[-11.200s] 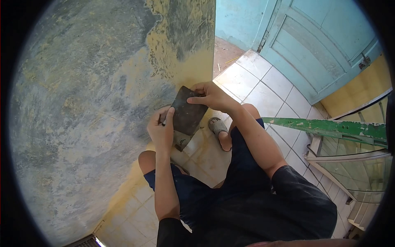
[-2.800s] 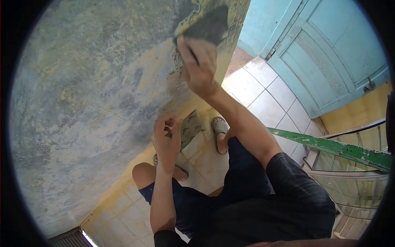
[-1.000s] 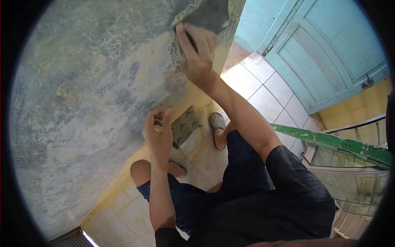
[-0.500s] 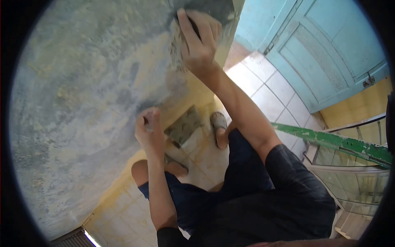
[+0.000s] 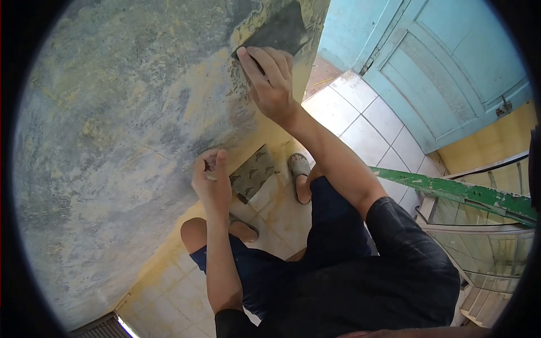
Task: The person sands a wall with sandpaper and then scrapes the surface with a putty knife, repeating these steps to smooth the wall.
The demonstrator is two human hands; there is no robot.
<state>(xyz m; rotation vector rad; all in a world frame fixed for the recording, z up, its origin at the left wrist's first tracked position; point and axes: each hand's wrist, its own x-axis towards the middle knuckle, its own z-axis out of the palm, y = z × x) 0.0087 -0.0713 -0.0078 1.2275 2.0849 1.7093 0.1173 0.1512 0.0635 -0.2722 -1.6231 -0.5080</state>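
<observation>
My right hand point(image 5: 271, 84) has its fingers wrapped round the near edge of a dark, flat sheet point(image 5: 279, 29), which lies against the mottled grey and yellow wall point(image 5: 112, 129). Lower and to the left, my left hand point(image 5: 212, 183) is curled close to the wall surface. A small pale bit shows between its thumb and fingers, too little to name. Beyond that hand, a grey-brown patterned sheet point(image 5: 253, 173) lies on the floor near my sandalled feet.
A green, chipped bar point(image 5: 451, 190) juts in from the right, above a glass-panelled frame point(image 5: 479, 250). Farther up stands a light blue door point(image 5: 445, 73) over white floor tiles point(image 5: 366, 132). A dark slatted object point(image 5: 100, 328) is at the lower left.
My right hand has come down the wall towards me with the dark sheet, more of which now shows. My left hand has shifted slightly right.
</observation>
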